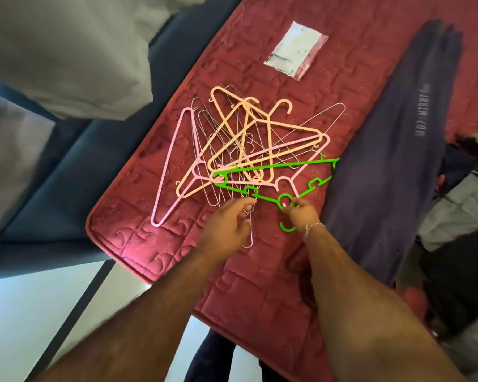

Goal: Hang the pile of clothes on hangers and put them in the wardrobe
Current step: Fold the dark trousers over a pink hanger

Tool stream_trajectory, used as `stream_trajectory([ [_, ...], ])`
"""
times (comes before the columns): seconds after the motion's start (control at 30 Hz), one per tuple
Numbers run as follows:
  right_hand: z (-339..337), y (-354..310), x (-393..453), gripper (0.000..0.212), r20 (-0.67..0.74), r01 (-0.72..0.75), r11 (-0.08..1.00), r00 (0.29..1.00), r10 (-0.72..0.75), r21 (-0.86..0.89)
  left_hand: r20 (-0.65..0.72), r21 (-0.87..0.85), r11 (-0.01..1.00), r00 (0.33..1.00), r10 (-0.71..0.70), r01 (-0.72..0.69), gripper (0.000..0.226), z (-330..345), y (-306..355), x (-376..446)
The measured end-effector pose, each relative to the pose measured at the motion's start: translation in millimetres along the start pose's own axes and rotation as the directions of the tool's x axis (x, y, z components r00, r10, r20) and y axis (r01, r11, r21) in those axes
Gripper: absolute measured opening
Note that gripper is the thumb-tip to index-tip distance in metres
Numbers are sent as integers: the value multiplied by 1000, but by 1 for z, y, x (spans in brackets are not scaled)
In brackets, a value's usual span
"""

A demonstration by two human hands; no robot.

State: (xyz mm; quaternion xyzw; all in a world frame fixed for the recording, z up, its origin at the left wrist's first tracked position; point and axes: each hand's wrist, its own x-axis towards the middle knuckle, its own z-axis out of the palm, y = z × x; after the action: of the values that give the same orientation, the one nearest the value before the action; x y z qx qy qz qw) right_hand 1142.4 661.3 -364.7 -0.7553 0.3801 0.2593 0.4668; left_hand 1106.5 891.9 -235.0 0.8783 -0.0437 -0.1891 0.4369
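One green hanger [262,172] is being picked out of the tangle, so this reads as the hanger-selection step, before any garment goes on. It lies at the near edge of the hanger pile [240,142], its long bar running under the orange and pink ones, its hook pointing toward the person.

Right hand [301,213]: fingers pinched on the green hanger's neck, at the ring just above the hook. Left hand [226,221]: fingers curled over the near ends of the thin wire hangers [249,232]; looks like it is holding them down, but whether it actually grips one I cannot tell.

Next move, my guess: draw the green one back toward the body while the left pins the rest. Snag risk: its notches and far tip are interlocked with the pink hanger [174,164], so a straight yank probably drags the whole pile.

Purple trousers [398,150] lie flat just right of the pile, likely the first garment. More clothes [458,194] are heaped further right.

Room: the red mattress [260,285] has bare surface near the person, between the forearms, good for laying the hanger down. Its left edge is close to the pile, dropping to a blue sheet [66,166]. A plastic pouch [295,49] sits well beyond, out of the way.
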Motion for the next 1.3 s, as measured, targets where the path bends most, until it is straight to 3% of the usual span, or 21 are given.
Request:
stream_trajectory([
  [0.1,-3,-13,-9,11,-32,3,965,999,5,263,38,44,999,999,13,-15,49,0,2,6],
  [0.17,-7,-23,-30,24,-88,77,934,995,-49,349,60,123,992,998,24,-31,52,-3,-1,7],
  [0.27,-10,-39,-74,25,-134,278,910,959,-248,306,35,334,941,998,50,-59,64,-11,-3,8],
  [0.43,-30,-60,-144,37,-192,545,812,837,-513,207,-102,611,791,994,39,31,91,-35,12,9],
  [0.53,-51,-72,-177,15,-208,573,818,807,-552,54,-31,656,754,999,-9,27,99,-48,19,10],
  [0.6,-67,-83,-196,12,-210,573,820,800,-562,-15,-5,647,762,999,-42,35,104,-54,26,11],
  [0.73,-97,-97,-225,21,-197,489,841,870,-452,232,75,574,819,997,-36,-14,103,-50,35,12],
  [0.83,-117,-101,-256,18,-185,293,781,956,-227,551,146,617,776,988,49,-130,94,-44,36,6],
  [0.93,-132,-85,-272,13,-86,55,682,996,11,730,213,597,780,975,71,-187,68,-32,40,-3],
  [1.03,-143,-52,-280,15,-51,-58,583,984,169,811,354,525,826,935,7,-205,30,-13,45,-12],
  [1.1,-149,-27,-283,13,-51,-70,514,975,218,855,447,507,832,894,-33,-223,35,2,47,-23],
  [1.17,-154,0,-281,8,-74,-46,480,971,228,876,550,494,817,835,-28,-298,55,20,49,-34],
  [1.3,-161,51,-274,32,-161,43,511,969,189,859,681,513,723,732,-16,-462,71,59,55,-52],
])
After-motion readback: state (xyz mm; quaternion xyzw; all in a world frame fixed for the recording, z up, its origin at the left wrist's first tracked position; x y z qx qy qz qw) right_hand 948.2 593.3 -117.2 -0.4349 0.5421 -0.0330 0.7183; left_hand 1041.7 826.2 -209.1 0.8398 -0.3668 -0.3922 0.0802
